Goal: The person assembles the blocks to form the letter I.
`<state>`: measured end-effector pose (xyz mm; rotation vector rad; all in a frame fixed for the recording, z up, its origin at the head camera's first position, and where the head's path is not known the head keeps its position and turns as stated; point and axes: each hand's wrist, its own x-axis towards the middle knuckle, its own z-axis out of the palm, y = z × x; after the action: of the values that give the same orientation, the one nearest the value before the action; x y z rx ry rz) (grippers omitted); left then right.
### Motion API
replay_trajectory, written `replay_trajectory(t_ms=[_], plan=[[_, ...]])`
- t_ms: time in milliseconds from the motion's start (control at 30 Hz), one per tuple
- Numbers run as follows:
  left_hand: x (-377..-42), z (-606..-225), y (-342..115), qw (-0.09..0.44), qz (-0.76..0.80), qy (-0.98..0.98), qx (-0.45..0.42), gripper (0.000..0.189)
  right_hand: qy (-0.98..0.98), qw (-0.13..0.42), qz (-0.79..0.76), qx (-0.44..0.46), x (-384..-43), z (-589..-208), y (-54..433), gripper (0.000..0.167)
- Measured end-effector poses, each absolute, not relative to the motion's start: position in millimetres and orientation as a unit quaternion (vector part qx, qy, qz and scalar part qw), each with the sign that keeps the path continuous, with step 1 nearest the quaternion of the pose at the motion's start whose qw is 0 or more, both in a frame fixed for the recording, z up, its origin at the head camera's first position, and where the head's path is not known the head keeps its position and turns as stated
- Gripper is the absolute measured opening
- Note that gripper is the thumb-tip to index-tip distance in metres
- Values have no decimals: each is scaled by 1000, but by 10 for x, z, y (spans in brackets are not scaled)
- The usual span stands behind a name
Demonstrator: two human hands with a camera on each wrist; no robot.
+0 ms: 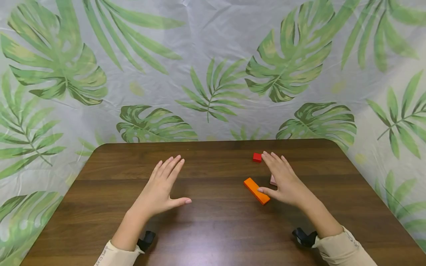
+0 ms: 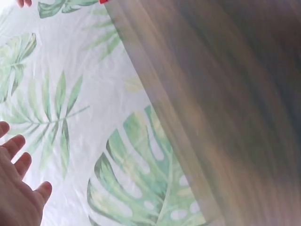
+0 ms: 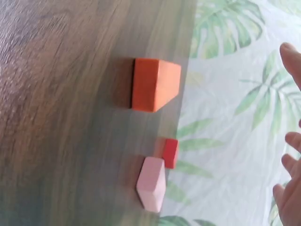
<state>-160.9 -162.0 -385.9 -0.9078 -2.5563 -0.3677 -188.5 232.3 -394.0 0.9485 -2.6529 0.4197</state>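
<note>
Both hands are held over the wooden table with fingers extended and nothing in them. My left hand point(image 1: 159, 190) is left of the middle, thumb pointing right; its fingers also show at the edge of the left wrist view. My right hand point(image 1: 285, 181) hovers by the blocks, its thumb overlapping the long orange block point(image 1: 253, 187) in the head view. Near its fingertips lies a small red block point(image 1: 257, 157). A pink block point(image 1: 273, 180) is mostly hidden behind that hand, but shows whole in the right wrist view, as a pink block point(image 3: 151, 183) near the red one.
The brown wooden table point(image 1: 213, 229) has rounded far corners. Behind it hangs a pale cloth point(image 1: 219, 44) printed with green leaves. A black strap point(image 1: 146, 241) sits at the left wrist and another black strap point(image 1: 304, 237) at the right, next to cream sleeves.
</note>
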Motion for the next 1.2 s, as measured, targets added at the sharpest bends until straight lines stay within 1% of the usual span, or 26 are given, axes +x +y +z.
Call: replay_trajectory(t_ms=[267, 433, 733, 867, 1200], plan=[[-1601, -3955, -1405, 215, -170, -899, -341, 103, -914, 155, 210, 311, -1916, -4028, 2432, 98], [-1631, -3966, -1231, 216, -190, -895, -341, 103, -917, 149, 239, 281, -1921, -4083, 2498, 98], [-1653, -3973, -976, 220, -224, -885, -343, 106, -922, 132, 273, 241, -1959, -4227, 2582, 93], [-1657, -4001, -888, 209, -242, -883, -343, 106, -922, 127, 292, 218, -1981, -4274, 2621, 91], [-1632, -4109, -699, 164, -275, -891, -321, 108, -926, 107, 319, 173, -2017, -4411, 2728, 91]])
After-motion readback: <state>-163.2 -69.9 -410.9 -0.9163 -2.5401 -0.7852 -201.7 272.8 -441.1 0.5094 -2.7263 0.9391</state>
